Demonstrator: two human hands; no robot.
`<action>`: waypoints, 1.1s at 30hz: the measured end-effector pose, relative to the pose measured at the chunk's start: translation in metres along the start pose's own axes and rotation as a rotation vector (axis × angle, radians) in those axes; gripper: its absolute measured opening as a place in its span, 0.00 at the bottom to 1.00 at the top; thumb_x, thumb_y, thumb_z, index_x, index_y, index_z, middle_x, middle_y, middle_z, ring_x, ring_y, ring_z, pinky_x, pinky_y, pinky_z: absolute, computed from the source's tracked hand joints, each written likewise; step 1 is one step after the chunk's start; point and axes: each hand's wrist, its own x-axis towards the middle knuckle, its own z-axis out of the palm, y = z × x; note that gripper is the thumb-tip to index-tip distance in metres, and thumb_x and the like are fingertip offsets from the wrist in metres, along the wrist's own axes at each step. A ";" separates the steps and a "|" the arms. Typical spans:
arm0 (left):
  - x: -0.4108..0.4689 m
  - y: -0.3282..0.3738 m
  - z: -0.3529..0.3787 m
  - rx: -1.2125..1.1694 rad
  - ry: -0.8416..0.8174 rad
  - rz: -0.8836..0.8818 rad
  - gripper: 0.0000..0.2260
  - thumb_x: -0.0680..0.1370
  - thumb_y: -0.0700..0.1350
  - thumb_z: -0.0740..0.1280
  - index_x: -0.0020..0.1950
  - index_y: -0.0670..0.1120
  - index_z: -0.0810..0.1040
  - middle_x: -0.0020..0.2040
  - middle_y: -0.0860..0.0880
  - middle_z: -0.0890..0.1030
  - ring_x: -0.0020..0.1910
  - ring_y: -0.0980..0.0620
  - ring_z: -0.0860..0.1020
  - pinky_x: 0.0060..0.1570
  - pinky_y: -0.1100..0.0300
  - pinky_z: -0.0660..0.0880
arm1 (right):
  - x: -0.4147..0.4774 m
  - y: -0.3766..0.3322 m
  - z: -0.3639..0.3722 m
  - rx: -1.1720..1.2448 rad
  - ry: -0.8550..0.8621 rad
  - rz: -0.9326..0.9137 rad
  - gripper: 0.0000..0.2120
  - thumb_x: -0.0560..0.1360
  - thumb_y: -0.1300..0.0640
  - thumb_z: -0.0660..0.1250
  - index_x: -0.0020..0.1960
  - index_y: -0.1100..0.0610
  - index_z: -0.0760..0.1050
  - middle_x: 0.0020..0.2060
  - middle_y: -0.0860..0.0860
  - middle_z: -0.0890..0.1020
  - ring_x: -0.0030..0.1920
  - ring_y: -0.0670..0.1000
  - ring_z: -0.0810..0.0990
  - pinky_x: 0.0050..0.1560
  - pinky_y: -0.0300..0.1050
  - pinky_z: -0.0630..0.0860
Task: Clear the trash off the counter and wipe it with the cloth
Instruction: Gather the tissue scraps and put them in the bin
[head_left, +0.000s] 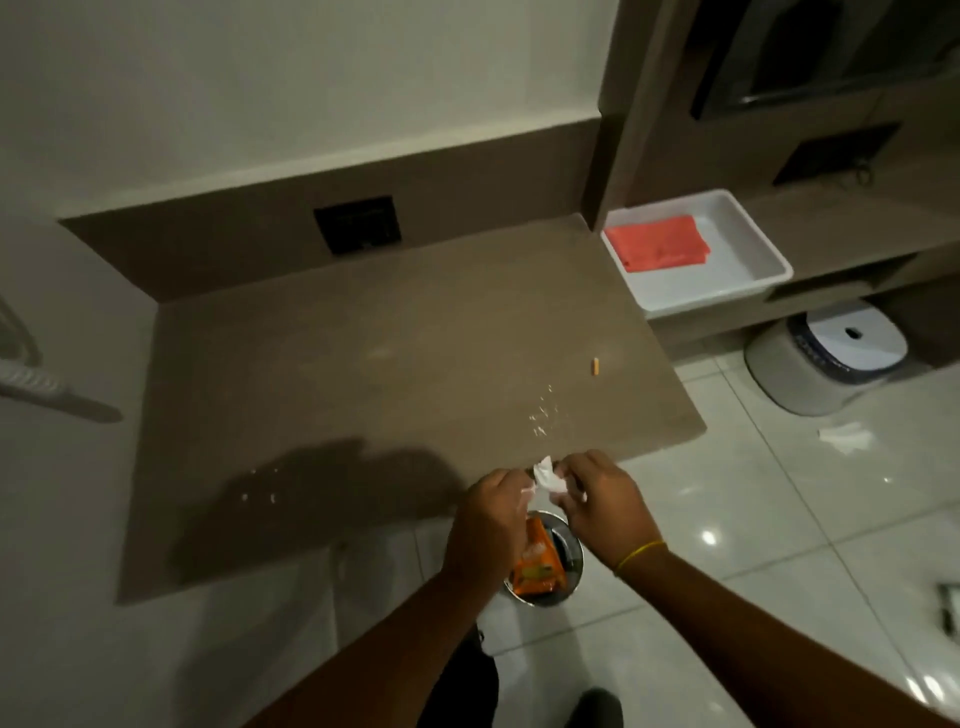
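A brown counter (363, 353) fills the middle of the view. On it lie a small orange stub (596, 366), white crumbs (543, 415) near the front right, and more crumbs (260, 486) at the front left. My left hand (491, 519) and my right hand (605, 501) both pinch a crumpled white paper (704, 480) at the counter's front edge. Directly below them a metal bin (563, 558) stands on the floor with an orange wrapper (537, 566) inside. A red cloth (658, 249) lies folded in a white tray (748, 260) at the back right.
A black socket plate (357, 224) sits in the backsplash. On the tiled floor at the right stand a round white and grey appliance (826, 353) and a scrap of white paper (847, 436). A grey handle (57, 392) juts in from the left.
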 end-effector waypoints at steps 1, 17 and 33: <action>-0.012 0.004 0.014 0.030 -0.042 -0.022 0.15 0.84 0.43 0.58 0.51 0.44 0.85 0.45 0.46 0.85 0.43 0.48 0.84 0.44 0.54 0.83 | -0.013 0.013 0.013 0.012 -0.010 0.023 0.12 0.69 0.60 0.76 0.51 0.54 0.79 0.45 0.49 0.77 0.41 0.53 0.80 0.42 0.40 0.71; -0.042 -0.184 0.352 -0.033 -0.293 -0.554 0.11 0.82 0.47 0.69 0.58 0.44 0.87 0.54 0.42 0.88 0.55 0.41 0.86 0.50 0.56 0.79 | 0.032 0.255 0.352 0.150 -0.214 0.469 0.19 0.73 0.59 0.71 0.64 0.57 0.75 0.62 0.61 0.79 0.59 0.64 0.81 0.61 0.55 0.79; -0.055 -0.125 0.243 0.021 -0.151 -0.130 0.25 0.74 0.48 0.78 0.71 0.47 0.82 0.68 0.47 0.85 0.64 0.48 0.85 0.67 0.65 0.73 | -0.021 0.165 0.210 0.240 -0.048 0.336 0.37 0.72 0.34 0.54 0.73 0.55 0.69 0.67 0.52 0.75 0.61 0.53 0.80 0.61 0.38 0.70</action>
